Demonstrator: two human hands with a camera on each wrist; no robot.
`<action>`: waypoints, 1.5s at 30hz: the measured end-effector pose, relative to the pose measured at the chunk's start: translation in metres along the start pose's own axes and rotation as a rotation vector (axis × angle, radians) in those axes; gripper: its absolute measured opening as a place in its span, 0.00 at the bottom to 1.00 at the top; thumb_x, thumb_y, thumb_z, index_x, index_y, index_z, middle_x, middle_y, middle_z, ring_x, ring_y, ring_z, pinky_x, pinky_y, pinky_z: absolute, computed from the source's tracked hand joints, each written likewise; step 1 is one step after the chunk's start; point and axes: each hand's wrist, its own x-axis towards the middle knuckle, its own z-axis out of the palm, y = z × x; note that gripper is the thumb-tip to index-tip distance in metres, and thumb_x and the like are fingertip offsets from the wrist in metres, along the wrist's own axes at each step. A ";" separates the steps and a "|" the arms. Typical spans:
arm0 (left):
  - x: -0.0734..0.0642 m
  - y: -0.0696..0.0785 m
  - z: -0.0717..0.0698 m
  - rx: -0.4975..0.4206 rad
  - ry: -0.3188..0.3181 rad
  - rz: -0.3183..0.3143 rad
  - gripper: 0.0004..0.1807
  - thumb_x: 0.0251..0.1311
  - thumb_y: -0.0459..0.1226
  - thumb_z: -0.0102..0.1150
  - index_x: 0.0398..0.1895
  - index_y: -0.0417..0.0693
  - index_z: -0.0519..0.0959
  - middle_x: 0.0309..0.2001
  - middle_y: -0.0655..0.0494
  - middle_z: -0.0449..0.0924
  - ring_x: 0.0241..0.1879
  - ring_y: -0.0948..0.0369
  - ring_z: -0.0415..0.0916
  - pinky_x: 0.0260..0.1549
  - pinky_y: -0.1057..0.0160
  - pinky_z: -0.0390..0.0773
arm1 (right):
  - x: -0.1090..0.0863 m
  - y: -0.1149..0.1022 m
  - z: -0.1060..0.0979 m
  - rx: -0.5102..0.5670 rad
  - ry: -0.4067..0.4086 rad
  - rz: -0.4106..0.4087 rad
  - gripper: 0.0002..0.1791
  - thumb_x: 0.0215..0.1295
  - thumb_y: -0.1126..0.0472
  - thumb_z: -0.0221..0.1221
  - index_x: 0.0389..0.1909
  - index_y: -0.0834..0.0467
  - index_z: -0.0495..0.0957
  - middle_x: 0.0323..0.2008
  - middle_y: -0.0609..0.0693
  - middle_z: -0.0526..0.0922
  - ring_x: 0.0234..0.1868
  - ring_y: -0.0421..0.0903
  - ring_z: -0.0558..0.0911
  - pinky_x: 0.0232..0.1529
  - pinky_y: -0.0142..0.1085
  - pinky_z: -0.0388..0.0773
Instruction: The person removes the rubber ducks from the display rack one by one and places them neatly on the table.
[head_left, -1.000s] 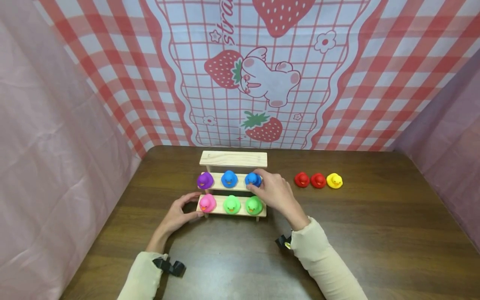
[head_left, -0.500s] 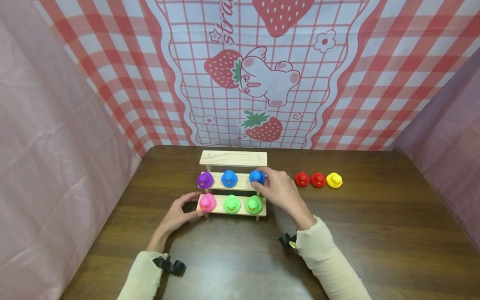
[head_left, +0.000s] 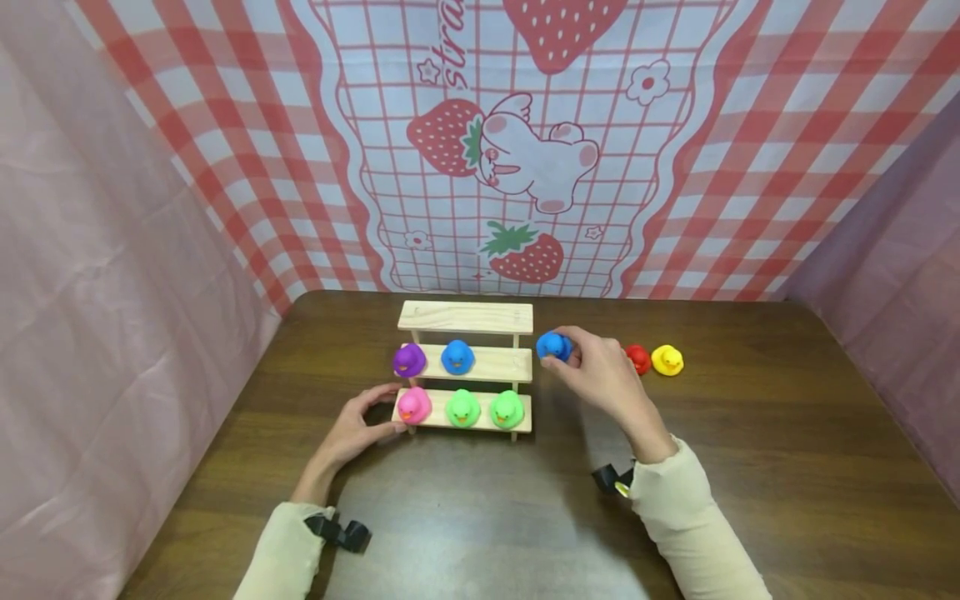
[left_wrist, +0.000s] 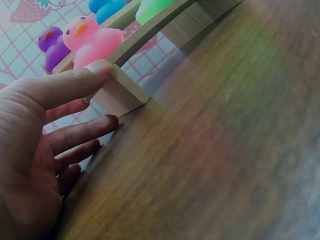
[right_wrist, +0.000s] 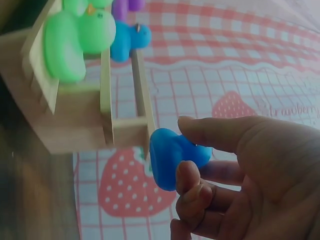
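Observation:
My right hand (head_left: 603, 371) pinches a blue rubber duck (head_left: 553, 347) between thumb and fingers, just right of the three-tier wooden rack (head_left: 506, 364). In the right wrist view the duck (right_wrist: 172, 155) is tilted in the fingertips. My left hand (head_left: 363, 423) holds the left end of the rack's lowest shelf, thumb (left_wrist: 100, 70) at its front corner beside the pink duck (left_wrist: 92, 42). That shelf also bears two green ducks (head_left: 463, 408). On the middle shelf sit a purple duck (head_left: 408, 360) and another blue duck (head_left: 457, 357); its right end is bare, as is the top shelf (head_left: 465, 316).
Right of the right hand, a red duck (head_left: 639, 360) and a yellow duck (head_left: 667, 361) stand on the brown wooden table (head_left: 750, 417). Another red duck is hidden behind the hand. A strawberry-print cloth (head_left: 637, 175) hangs behind the table.
My right hand has lifted the blue duck from the right end of the middle shelf and carried it rightward past the rack. The left hand has stayed in place.

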 end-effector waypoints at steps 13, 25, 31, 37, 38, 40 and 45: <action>0.000 0.000 -0.001 0.012 -0.001 0.004 0.33 0.51 0.32 0.73 0.64 0.38 0.75 0.53 0.40 0.84 0.57 0.57 0.77 0.66 0.50 0.64 | -0.010 0.042 -0.013 -0.059 -0.009 0.020 0.25 0.63 0.52 0.66 0.57 0.61 0.78 0.22 0.50 0.75 0.23 0.44 0.70 0.25 0.35 0.66; 0.000 0.000 -0.001 0.006 -0.005 0.009 0.33 0.51 0.31 0.72 0.63 0.37 0.75 0.53 0.38 0.83 0.58 0.45 0.75 0.66 0.43 0.62 | -0.017 0.074 -0.009 -0.089 -0.083 0.015 0.27 0.62 0.54 0.67 0.57 0.66 0.77 0.20 0.48 0.74 0.19 0.41 0.69 0.22 0.33 0.64; 0.000 -0.002 0.000 0.007 -0.010 0.012 0.33 0.51 0.31 0.72 0.64 0.37 0.75 0.53 0.38 0.83 0.59 0.43 0.75 0.66 0.41 0.62 | -0.020 0.087 -0.002 -0.063 -0.128 0.038 0.28 0.61 0.53 0.68 0.58 0.65 0.78 0.19 0.47 0.73 0.19 0.40 0.69 0.21 0.33 0.64; 0.001 -0.004 0.000 0.016 0.001 0.017 0.33 0.51 0.32 0.73 0.63 0.38 0.75 0.53 0.40 0.84 0.58 0.47 0.76 0.66 0.46 0.64 | -0.021 0.094 0.003 -0.034 -0.149 0.045 0.29 0.61 0.55 0.68 0.59 0.67 0.77 0.18 0.46 0.73 0.18 0.40 0.70 0.21 0.32 0.64; 0.001 -0.004 0.000 0.020 0.004 0.019 0.33 0.50 0.32 0.73 0.63 0.38 0.75 0.53 0.40 0.84 0.58 0.48 0.76 0.66 0.48 0.64 | -0.021 0.095 0.003 -0.031 -0.150 0.044 0.29 0.61 0.56 0.68 0.59 0.67 0.77 0.18 0.46 0.73 0.18 0.40 0.70 0.21 0.32 0.64; 0.001 -0.005 0.000 0.026 0.007 0.022 0.33 0.50 0.32 0.73 0.63 0.38 0.75 0.53 0.40 0.84 0.58 0.50 0.76 0.65 0.53 0.65 | -0.021 0.097 0.004 -0.026 -0.154 0.043 0.29 0.61 0.56 0.67 0.60 0.67 0.76 0.18 0.46 0.73 0.18 0.40 0.70 0.21 0.32 0.64; 0.001 -0.006 0.000 0.022 0.011 0.025 0.33 0.50 0.32 0.73 0.63 0.39 0.76 0.52 0.41 0.85 0.57 0.51 0.77 0.66 0.52 0.64 | -0.020 0.104 0.007 -0.022 -0.155 0.030 0.27 0.61 0.56 0.68 0.58 0.66 0.78 0.18 0.46 0.73 0.19 0.38 0.70 0.22 0.31 0.65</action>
